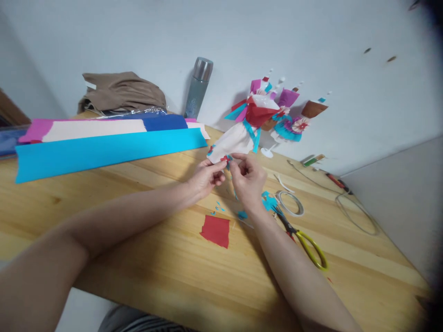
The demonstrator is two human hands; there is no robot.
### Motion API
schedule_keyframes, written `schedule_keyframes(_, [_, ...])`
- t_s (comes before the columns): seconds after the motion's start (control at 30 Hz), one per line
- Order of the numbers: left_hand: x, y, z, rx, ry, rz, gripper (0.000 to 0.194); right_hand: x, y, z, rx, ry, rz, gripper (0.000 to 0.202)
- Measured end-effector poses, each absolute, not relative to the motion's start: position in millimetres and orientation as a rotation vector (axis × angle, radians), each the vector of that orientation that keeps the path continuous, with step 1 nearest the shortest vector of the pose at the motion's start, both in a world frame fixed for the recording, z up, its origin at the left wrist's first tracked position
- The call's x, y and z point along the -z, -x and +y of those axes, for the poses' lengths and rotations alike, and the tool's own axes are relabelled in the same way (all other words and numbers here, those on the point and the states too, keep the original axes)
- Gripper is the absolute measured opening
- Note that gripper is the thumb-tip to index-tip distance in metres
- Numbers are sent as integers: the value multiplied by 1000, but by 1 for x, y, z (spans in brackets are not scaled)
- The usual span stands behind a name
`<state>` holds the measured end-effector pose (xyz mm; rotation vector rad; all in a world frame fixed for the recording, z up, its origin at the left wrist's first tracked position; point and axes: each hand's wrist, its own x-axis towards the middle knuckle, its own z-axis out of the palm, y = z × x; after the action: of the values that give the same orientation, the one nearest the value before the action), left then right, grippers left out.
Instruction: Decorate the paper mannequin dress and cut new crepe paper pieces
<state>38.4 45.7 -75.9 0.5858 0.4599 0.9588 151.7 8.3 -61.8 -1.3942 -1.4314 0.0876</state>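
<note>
A doll-like paper figure with a red top and a long white crepe-paper skirt leans over the table, its hem toward me. My left hand is closed on the hem, thumb on top. At the hem, between my two hands, sits a small red and blue paper flower. The thumb and forefinger of my right hand pinch at that flower's right side; its other fingers are curled. Another small red and blue decoration shows farther left on the skirt.
A red paper piece, blue scraps, yellow-handled scissors and a tape roll lie around my hands. Crepe-paper rolls lie left. Behind stand a thermos and more paper figures; brown cloth lies back left.
</note>
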Motion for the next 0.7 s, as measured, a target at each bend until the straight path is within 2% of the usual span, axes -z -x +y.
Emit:
schedule_keyframes(0.3, [80,-40,51,-965,-577,457,11,56,-154,12,-95,1418,-1410,18])
schedule_keyframes(0.7, [79,-41,50,-977,-601,431,17,52,-154,9,-51,1421,-1467,16])
